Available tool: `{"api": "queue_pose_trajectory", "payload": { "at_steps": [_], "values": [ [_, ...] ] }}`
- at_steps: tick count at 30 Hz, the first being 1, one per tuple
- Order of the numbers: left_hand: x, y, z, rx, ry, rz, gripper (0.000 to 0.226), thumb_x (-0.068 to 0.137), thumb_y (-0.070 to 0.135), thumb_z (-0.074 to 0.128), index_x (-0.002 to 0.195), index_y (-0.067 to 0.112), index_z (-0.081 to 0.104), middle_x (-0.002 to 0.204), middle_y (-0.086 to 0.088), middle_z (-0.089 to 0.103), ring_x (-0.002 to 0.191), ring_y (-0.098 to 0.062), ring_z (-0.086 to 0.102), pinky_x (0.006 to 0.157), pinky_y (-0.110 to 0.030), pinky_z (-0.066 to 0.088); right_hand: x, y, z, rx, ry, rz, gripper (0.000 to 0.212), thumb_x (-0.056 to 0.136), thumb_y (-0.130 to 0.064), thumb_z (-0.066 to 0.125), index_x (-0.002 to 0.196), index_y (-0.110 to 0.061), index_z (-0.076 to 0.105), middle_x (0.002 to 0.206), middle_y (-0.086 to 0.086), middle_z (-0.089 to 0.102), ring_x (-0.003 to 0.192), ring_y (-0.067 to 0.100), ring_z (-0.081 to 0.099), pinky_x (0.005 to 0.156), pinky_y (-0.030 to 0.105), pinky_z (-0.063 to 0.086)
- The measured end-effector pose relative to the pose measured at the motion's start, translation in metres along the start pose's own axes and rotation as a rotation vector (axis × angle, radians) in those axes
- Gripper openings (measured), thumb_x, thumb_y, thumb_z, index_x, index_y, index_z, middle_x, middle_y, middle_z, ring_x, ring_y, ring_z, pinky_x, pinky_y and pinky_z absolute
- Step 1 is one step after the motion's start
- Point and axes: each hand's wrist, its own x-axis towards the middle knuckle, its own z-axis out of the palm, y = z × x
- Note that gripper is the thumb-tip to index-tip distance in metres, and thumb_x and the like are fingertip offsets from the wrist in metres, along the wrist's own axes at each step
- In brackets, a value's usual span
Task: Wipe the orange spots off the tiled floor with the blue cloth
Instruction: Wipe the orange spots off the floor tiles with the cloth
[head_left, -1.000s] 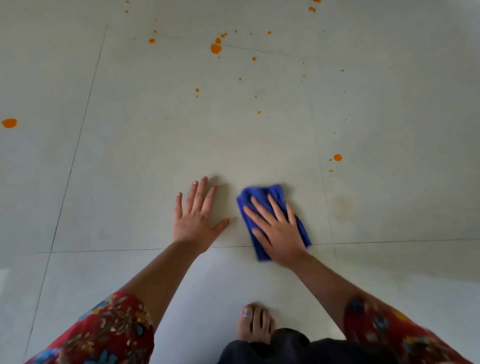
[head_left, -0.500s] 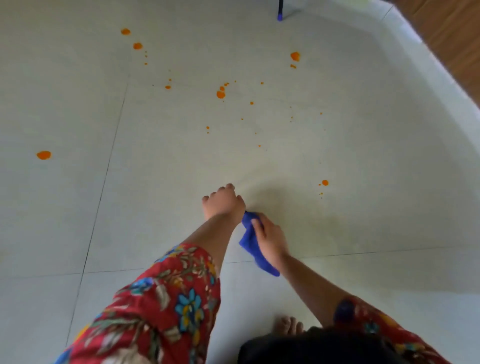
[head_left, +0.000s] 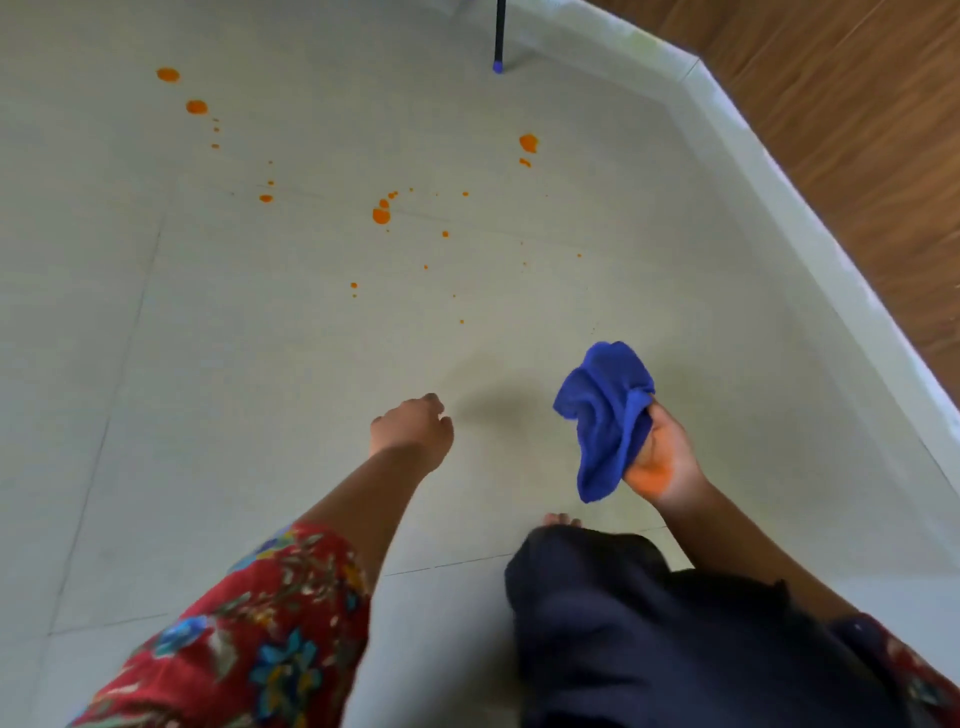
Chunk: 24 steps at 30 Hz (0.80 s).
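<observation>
My right hand (head_left: 660, 457) holds the crumpled blue cloth (head_left: 605, 415) up off the pale tiled floor (head_left: 249, 364), palm turned up and stained orange. My left hand (head_left: 413, 423) hangs above the floor to the left of the cloth, fingers loosely curled and holding nothing. Several orange spots lie farther ahead: a larger one (head_left: 381, 215) in the middle, one (head_left: 528, 142) to the right, two (head_left: 196, 107) at the far left, and small specks scattered between them.
A pale skirting edge (head_left: 779, 171) runs diagonally along the right, with wooden flooring (head_left: 857, 104) beyond it. A thin dark leg with a blue tip (head_left: 498, 57) stands at the top. My knee in dark trousers (head_left: 597, 597) and bare toes (head_left: 561, 519) are below.
My right hand lifted the cloth off the floor and moved it right, palm turning up. My left hand came off the floor with curled fingers. The view rose and tilted forward.
</observation>
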Motion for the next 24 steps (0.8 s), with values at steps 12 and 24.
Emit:
{"api": "queue_pose_trajectory", "payload": {
  "at_steps": [12,24],
  "values": [
    [0.054,0.039,0.084,0.279,-0.011,0.302,0.044,0.096,0.035,0.044,0.139,0.03,0.04,0.151,0.01,0.034,0.139,-0.012,0.03,0.112,-0.03,0.022,0.115,0.022,-0.09,-1.068,0.01,-0.21,0.036,0.1,-0.044,0.033,0.132,-0.036,0.045,0.147,-0.006,0.041,0.132,0.019,0.041,0.11,0.048,0.032],
    [0.099,0.045,0.1,0.314,0.051,0.26,0.063,0.09,0.032,0.057,0.147,0.024,0.031,0.158,0.007,0.018,0.146,-0.015,0.016,0.116,-0.035,0.018,0.183,0.042,-0.141,-1.966,-0.022,-0.686,0.061,0.091,-0.052,0.034,0.15,-0.036,0.029,0.159,-0.005,0.023,0.147,0.03,0.018,0.11,0.065,0.014]
  ]
}}
